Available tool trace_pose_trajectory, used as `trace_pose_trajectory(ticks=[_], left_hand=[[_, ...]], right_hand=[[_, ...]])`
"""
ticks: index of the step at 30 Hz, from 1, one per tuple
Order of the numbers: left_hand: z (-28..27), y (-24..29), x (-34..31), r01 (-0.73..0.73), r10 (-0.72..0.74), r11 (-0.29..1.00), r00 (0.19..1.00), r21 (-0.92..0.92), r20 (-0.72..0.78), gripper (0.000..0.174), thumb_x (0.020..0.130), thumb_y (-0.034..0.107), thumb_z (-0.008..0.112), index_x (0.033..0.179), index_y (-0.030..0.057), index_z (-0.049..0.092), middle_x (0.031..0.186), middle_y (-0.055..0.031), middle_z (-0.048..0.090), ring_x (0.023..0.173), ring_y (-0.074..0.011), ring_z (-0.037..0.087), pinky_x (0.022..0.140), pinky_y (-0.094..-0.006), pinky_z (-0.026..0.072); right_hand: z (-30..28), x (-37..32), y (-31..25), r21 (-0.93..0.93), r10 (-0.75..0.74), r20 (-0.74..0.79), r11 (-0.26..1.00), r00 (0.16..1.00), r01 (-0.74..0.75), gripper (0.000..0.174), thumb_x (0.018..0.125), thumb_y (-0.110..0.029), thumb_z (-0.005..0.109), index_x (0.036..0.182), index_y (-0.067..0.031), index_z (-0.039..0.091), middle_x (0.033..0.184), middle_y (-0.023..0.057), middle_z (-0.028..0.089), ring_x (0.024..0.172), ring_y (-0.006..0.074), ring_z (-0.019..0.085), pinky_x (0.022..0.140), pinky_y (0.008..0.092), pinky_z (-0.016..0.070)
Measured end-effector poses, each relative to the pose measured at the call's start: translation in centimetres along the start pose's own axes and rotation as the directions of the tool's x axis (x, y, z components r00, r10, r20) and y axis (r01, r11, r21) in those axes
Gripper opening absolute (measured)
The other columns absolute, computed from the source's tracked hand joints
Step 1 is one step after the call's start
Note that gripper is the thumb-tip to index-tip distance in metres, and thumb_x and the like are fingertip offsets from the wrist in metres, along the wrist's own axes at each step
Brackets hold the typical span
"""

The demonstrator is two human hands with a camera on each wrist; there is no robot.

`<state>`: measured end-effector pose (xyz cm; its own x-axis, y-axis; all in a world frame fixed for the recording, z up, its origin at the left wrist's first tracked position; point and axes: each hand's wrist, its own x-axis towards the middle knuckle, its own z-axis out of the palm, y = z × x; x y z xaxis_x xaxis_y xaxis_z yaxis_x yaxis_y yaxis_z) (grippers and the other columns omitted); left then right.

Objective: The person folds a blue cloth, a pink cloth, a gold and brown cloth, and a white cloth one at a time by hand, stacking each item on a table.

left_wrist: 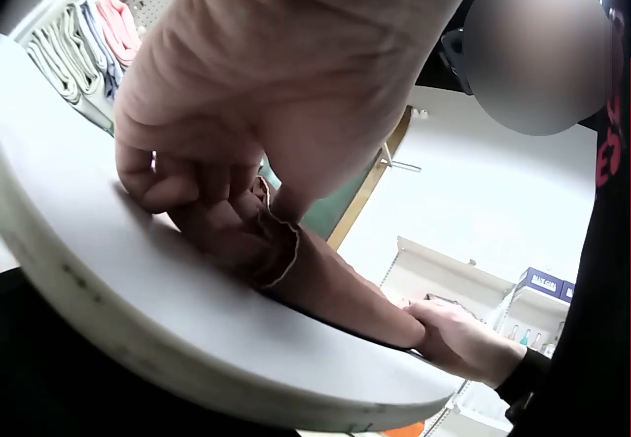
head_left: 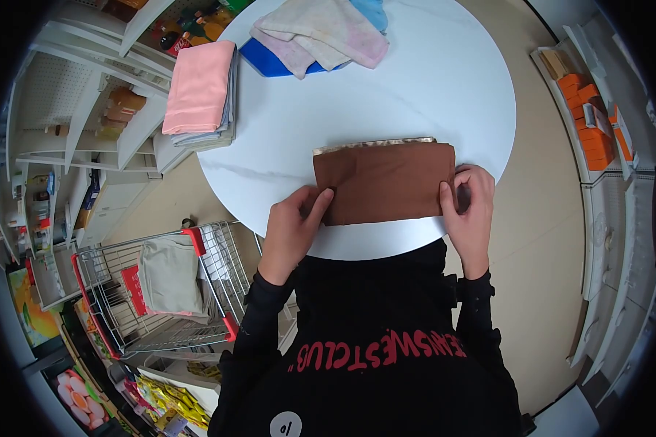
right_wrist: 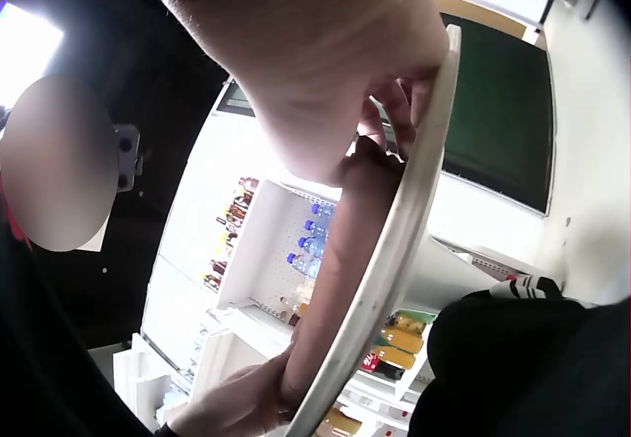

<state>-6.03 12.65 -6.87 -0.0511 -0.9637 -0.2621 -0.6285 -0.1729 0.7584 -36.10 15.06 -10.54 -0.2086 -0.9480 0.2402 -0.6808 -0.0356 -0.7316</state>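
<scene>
A folded brown cloth (head_left: pixel 386 182) lies at the near edge of the round white table (head_left: pixel 291 109), a patterned strip showing along its far edge. The left hand (head_left: pixel 293 226) grips its left end, thumb on top and fingers beneath. At the right end the right hand (head_left: pixel 472 218) pinches the cloth the same way. In the left wrist view the left hand (left_wrist: pixel 266 92) curls round the cloth's layered end (left_wrist: pixel 281 250). The right wrist view has the right hand (right_wrist: pixel 325 72) at the other end of the brown cloth (right_wrist: pixel 350 230), its fingertips partly hidden.
A folded stack with a pink cloth (head_left: pixel 200 87) on top stands at the table's left edge. Crumpled pale cloths (head_left: pixel 321 33) lie at the far side over something blue. A shopping cart (head_left: pixel 160 291) with cloths stands lower left; shelves (head_left: pixel 590 131) line both sides.
</scene>
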Motion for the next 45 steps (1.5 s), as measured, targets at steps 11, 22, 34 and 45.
trace_pose_trajectory(ticks=[11, 22, 34, 45], left_hand=[[0.7, 2.2, 1.2, -0.299, 0.393, 0.890, 0.885, 0.343, -0.251, 0.052, 0.100, 0.020, 0.075, 0.146, 0.0041, 0.056, 0.131, -0.0176, 0.067, 0.112, -0.0328, 0.069, 0.095, -0.0414, 0.0552], [-0.7, 4.6, 5.2, -0.618, 0.544, 0.584, 0.779, 0.526, 0.312, 0.063, 0.095, 0.030, 0.078, 0.149, 0.0060, 0.055, 0.132, -0.0144, 0.065, 0.119, -0.0347, 0.065, 0.102, -0.0452, 0.0498], [-2.6, 3.6, 8.1, -0.493, 0.247, 0.828, 0.747, 0.266, 0.617, 0.056, 0.089, 0.039, 0.087, 0.129, 0.0066, 0.065, 0.102, -0.0124, 0.068, 0.095, -0.0292, 0.065, 0.086, -0.0381, 0.0517], [-6.5, 7.6, 6.7, -0.294, 0.318, 0.948, 0.864, -0.120, 0.390, 0.040, 0.086, 0.015, 0.087, 0.122, 0.0075, 0.070, 0.105, -0.0113, 0.072, 0.098, -0.0329, 0.068, 0.085, -0.0400, 0.0534]], right_hand=[[1.2, -0.1, -1.2, 0.104, 0.128, -0.026, 0.987, 0.991, -0.124, 0.021, 0.095, -0.007, 0.075, 0.109, -0.0050, 0.060, 0.112, 0.0079, 0.063, 0.116, 0.0283, 0.050, 0.093, 0.0387, 0.0489], [-0.2, 1.5, -1.6, 0.082, 0.054, 0.039, 0.995, 0.998, -0.057, 0.072, 0.095, -0.010, 0.078, 0.160, -0.0121, 0.046, 0.120, 0.0091, 0.061, 0.116, 0.0270, 0.055, 0.104, 0.0362, 0.0485], [-1.1, 4.7, -4.3, 0.491, 0.059, 0.580, 0.770, 0.812, -0.407, 0.087, 0.086, 0.019, 0.067, 0.163, -0.0124, 0.042, 0.133, 0.0054, 0.050, 0.106, 0.0125, 0.058, 0.095, 0.0222, 0.0475], [-0.9, 7.0, -6.2, 0.713, -0.276, 0.286, 0.702, 0.918, -0.011, 0.089, 0.078, 0.024, 0.061, 0.159, -0.0083, 0.044, 0.137, 0.0080, 0.053, 0.114, 0.0141, 0.063, 0.104, 0.0301, 0.0496]])
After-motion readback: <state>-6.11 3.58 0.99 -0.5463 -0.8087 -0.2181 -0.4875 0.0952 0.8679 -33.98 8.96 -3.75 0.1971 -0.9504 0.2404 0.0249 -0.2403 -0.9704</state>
